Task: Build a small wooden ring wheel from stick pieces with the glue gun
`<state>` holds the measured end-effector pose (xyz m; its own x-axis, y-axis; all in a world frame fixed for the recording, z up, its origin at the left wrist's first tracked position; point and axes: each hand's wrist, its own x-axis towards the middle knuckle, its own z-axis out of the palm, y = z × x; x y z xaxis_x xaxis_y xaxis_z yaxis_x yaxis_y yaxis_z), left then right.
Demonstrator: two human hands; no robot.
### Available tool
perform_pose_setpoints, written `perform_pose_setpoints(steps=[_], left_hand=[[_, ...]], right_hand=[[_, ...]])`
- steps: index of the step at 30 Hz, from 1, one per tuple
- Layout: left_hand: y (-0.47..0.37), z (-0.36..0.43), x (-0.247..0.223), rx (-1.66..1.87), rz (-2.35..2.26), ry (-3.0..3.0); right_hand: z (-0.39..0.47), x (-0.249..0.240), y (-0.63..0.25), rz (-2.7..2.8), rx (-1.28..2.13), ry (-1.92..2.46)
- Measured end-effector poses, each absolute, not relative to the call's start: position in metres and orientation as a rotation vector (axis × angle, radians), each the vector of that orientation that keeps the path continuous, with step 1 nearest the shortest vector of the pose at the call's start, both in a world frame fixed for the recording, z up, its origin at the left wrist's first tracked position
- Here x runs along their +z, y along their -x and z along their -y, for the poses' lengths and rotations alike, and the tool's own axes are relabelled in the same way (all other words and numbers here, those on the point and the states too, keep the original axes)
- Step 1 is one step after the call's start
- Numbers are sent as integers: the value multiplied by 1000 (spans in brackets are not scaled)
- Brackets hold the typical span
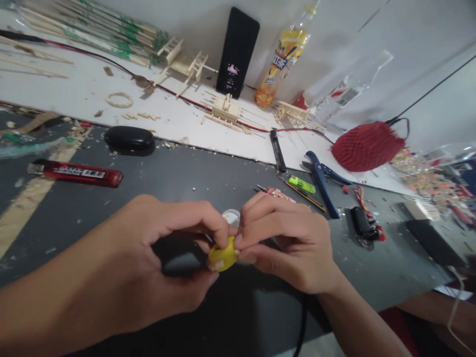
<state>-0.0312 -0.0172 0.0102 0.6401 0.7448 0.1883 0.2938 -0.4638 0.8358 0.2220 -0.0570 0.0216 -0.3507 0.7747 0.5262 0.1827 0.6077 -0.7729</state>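
1. Left hand (137, 248): thumb and fingers closed on a small yellow piece (222, 259), thumb tip at its lower edge and fingers at its upper side; the palm stands open behind.
2. Right hand (290, 238): fingers curled, thumb and forefinger drawn close together at the right edge of the yellow piece. A small pale bit (237, 253) shows at these fingertips; whether it is gripped cannot be told.
3. Yellow piece: located between the two hands, above the dark grey counter (178, 173). A pale patch is visible low on its near face.
4. Directly beyond the fingers: a white round container (231, 216), partly hidden by the hands.
5. Left side of counter: a red utility knife (84, 173), with a black case (129, 139) beyond it.
6. Right side: a green lighter (302, 184), blue-handled cutters (322, 183) just beside it, and a black key fob (360, 221) farther right.
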Motion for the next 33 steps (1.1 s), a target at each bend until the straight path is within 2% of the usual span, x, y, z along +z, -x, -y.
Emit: perform_pose_setpoints(steps=[17,22,27,30,33], left_hand=[[25,11,18,745,-654,-1978],[26,13,16,673,-640,-1923],[22,16,17,659,-682,-1613],[22,11,20,531,-629,-1638],[23,9,21,570,-620,-1653]], right_hand=[[58,20,-223,1815,858,788],[57,20,-223,1798,897,795],[55,22,-224,1777,917,725],[54,24,-225,1791,922,720],[55,24,-226,1814,894,736]])
